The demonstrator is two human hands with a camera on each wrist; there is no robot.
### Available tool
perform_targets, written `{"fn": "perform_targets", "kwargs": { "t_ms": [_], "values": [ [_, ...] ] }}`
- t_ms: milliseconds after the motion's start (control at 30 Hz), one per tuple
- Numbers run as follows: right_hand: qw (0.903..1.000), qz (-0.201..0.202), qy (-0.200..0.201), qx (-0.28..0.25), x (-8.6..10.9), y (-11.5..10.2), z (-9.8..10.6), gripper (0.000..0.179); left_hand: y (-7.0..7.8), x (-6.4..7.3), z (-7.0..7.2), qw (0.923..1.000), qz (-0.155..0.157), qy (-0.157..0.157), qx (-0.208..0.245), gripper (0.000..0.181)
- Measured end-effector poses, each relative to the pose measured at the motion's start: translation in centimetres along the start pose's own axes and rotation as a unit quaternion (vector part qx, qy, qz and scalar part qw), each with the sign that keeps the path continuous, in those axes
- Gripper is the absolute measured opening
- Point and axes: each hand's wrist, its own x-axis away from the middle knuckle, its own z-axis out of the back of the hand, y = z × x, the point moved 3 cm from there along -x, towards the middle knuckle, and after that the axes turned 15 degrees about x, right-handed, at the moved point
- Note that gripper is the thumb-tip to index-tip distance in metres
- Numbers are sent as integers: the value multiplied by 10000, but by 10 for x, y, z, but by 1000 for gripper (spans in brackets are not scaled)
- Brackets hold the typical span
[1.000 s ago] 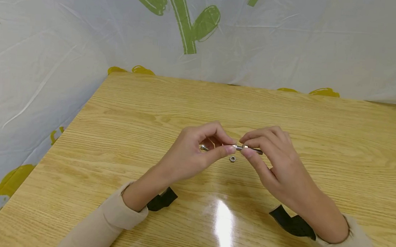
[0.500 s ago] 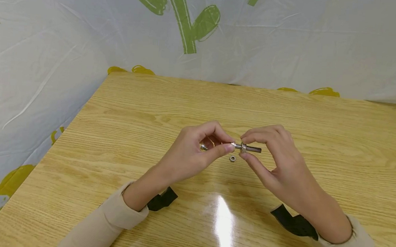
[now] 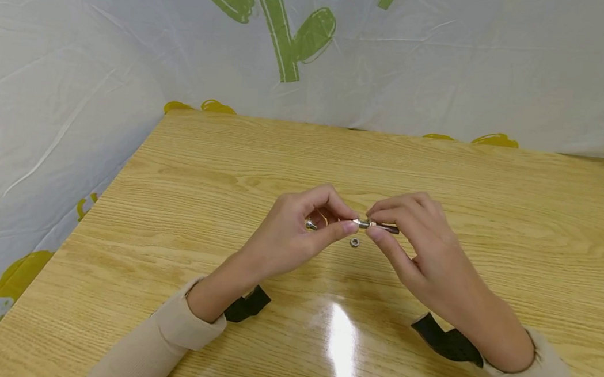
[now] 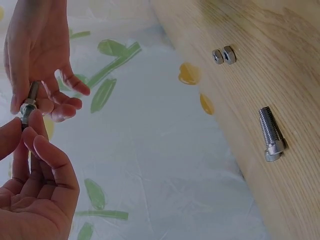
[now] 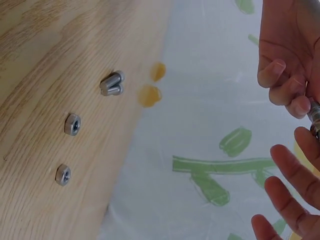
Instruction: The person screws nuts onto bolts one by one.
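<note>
In the head view my left hand [image 3: 299, 229] pinches a steel bolt [image 3: 393, 230] near its left end with thumb and index finger. The shank points right, roughly level, above the table. My right hand [image 3: 423, 242] pinches a nut [image 3: 372, 223] on that shank between thumb and fingertips. A short stretch of thread shows between the two hands. The left wrist view shows the nut [image 4: 28, 104] around the bolt, with the shank [image 4: 34, 90] sticking out beyond it. On the table below the hands lies a loose nut [image 3: 354, 242].
Two loose bolts [image 4: 271, 132] lie side by side on the wooden table [image 3: 231, 161]. Two nuts [image 5: 72, 125] lie apart from them in the right wrist view. A pale sheet with green and yellow print [image 3: 392, 73] hangs behind the table. Dark straps [image 3: 448, 339] hang at both wrists.
Half a second ago the right thumb and fingers were spread wider around the nut; now they have closed in on it again. The left hand has stayed in place.
</note>
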Motion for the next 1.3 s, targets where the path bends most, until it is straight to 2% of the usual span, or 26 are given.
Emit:
{"fn": "perform_targets", "kwargs": {
  "t_ms": [167,267,333,467,567,700,833,1033,1300],
  "values": [
    [9999,-85,60,68,1,1,-2,35,-1,0,-2,10000,9,-56,19,5],
    [9999,-125,-38,62,2,1,-2,31,-1,0,-2,10000,-15,-38,-7,4],
    [9999,-114,-74,39,2,1,-1,36,-1,0,-1,10000,-35,-21,-20,4],
    [9997,97,198,-39,0,-2,1,45,0,0,0,10000,-25,31,4,5],
    [9986,278,452,-48,-2,-4,2,44,-1,0,0,10000,9,49,30,5],
    [9981,326,515,-15,-2,-4,1,42,0,0,0,10000,9,41,21,5],
    [9986,279,452,0,-2,-4,1,43,0,0,0,10000,5,43,-10,5],
    [10000,15,75,51,0,-1,-1,42,-1,0,-1,10000,15,-23,-46,5],
    [9999,-36,106,108,1,0,-2,34,-2,1,-2,9999,64,-69,-47,4]
  ]
}}
